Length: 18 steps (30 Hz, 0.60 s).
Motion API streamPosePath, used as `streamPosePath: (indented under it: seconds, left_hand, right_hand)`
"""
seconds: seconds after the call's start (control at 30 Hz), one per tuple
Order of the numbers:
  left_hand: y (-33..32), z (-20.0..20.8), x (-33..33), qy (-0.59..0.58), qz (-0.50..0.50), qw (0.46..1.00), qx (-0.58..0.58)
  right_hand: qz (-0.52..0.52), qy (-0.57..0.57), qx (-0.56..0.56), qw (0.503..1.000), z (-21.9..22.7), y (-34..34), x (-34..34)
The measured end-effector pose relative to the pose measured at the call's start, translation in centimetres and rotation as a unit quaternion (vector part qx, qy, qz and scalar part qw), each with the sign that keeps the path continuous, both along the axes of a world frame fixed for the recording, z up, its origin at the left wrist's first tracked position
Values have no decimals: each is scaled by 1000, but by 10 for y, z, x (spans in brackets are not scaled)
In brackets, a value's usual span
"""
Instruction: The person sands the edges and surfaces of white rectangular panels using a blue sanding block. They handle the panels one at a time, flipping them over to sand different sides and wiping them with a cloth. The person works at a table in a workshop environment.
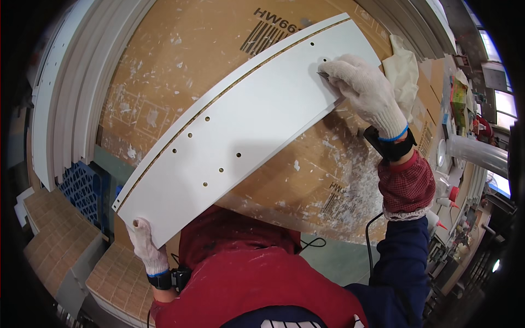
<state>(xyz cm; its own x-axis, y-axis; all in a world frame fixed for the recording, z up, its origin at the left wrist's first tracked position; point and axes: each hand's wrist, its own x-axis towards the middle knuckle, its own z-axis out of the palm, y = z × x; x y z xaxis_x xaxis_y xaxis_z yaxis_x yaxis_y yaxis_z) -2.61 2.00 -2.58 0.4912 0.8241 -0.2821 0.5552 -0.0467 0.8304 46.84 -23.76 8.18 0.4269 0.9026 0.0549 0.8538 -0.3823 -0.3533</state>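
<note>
- From where I stand, the white drilled panel (262, 109) lies slantwise across the cardboard-topped desk (153, 82), face up; its lower-left end reaches close to the person's red apron (257, 279).
- The gloved left hand (146, 246) is at that end; its thumb lies over the face while the other fingers are hidden beneath the edge, so I take it as a grip that steadies the panel.
- The gloved right hand (358, 90) is over the far-right part; its fingers are drawn in narrow around a small pointed tool (322, 74), mostly covered by the glove; I cannot tell just what kind it is, nor whether its tip touches the surface.
- The step in hand, as I judge it, is close work on the panel's face, just beside one of the small holes (325, 60); nothing tells me how far along it is.
- The next move, to my eye, calls for a firm left hold and a light, controlled tip; a slip could scratch the white finish.
</note>
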Motion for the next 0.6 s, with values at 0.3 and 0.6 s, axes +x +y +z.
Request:
streamPosePath:
  seconds: [0.3, 0.6]
  left_hand:
    - [-7, 2, 7, -63, 92, 991, -72]
    - [-20, 14, 14, -66, 68, 995, -15]
  right_hand:
    - [11, -18, 10, 1000, -1, 0, -2]
    - [-3, -24, -5, 1000, -1, 0, -3]
